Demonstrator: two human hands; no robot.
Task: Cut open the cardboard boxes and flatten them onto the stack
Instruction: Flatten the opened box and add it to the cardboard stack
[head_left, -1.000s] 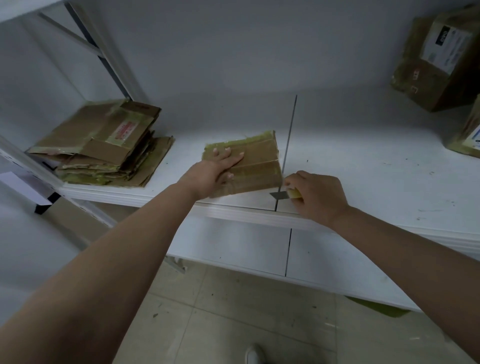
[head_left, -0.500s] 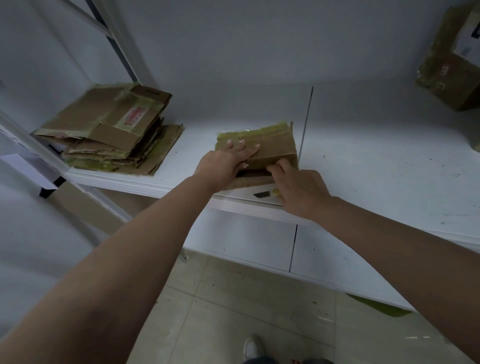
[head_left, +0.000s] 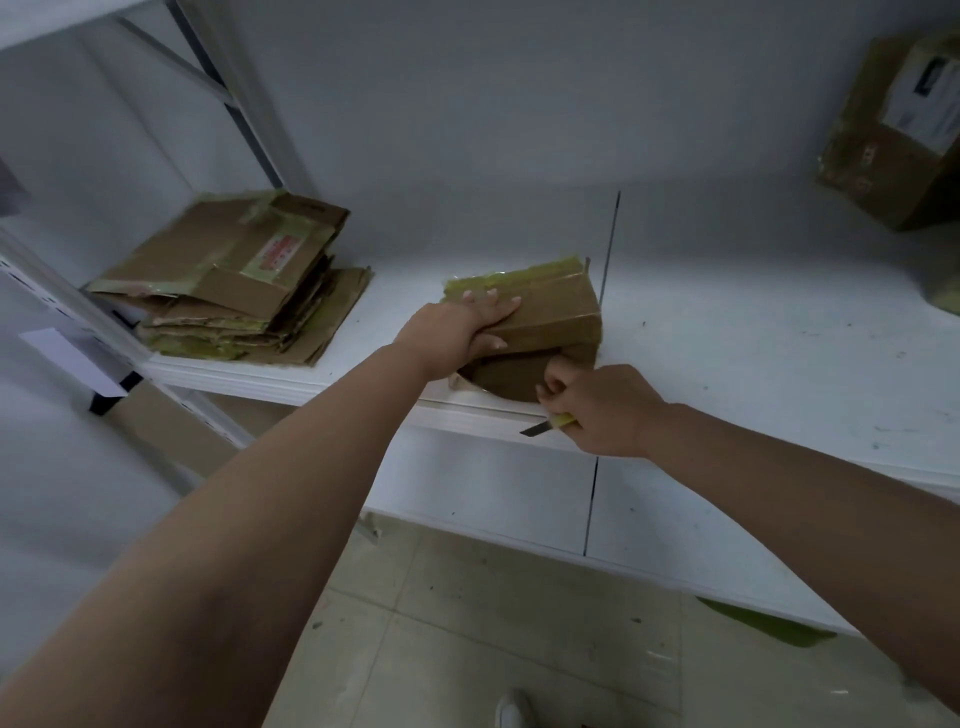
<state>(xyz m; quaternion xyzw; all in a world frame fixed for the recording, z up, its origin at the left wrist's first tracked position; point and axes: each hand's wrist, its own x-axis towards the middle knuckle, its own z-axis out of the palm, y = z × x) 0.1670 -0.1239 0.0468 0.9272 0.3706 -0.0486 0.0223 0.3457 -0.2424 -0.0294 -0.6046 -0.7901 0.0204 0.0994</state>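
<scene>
Box (head_left: 545, 306) sits at the front edge of the white shelf (head_left: 753, 332), near centre of view, beside the panel seam. Stack (head_left: 234, 291) of flattened cardboard lies well apart at 9 o'clock of the box, on the same shelf. More boxes stand at the far right, about 2 o'clock.

Handling, our judgement: small corrugated box, light, probably empty. Walls are stiff along the flutes but fold easily at the creases. Yellowish tape along the top edge looks slick. The near end is open and its flap (head_left: 506, 379) lies out toward us. Best hold is flat on the top panel, pressing down, with the other hand at the open end.

Left hand (head_left: 467, 332): fingers laid fairly straight over the top of the box, thumb down its near face, pinning it to the shelf.

Right hand (head_left: 602, 410): at 5 o'clock of the box, curled tight round the knife (head_left: 545, 425). The blade pokes out toward 9 o'clock, clear of the cardboard. Its forefinger and thumb reach up to the open end, touching or pinching the edge there; we cannot tell which.

Risk: the bare blade is close to the left forearm.
</scene>
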